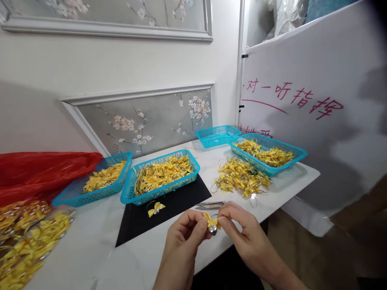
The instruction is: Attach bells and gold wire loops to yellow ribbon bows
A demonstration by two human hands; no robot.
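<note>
Both hands' fingers pinched on one small yellow bow (212, 222) over the tabletop's (90, 241) near edge; light, soft, best gripped by its loops.

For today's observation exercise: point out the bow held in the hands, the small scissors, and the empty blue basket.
bow (211, 222), head view, yellow ribbon loop.
scissors (208, 205), head view, metal middle.
empty basket (217, 136), head view, mesh floor.

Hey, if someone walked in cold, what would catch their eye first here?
Probably the yellow bow with bell pinched between the left hand and right hand at the table's front edge. Behind them, blue baskets heaped with yellow bows line the white table, with a red bag far left.
</note>
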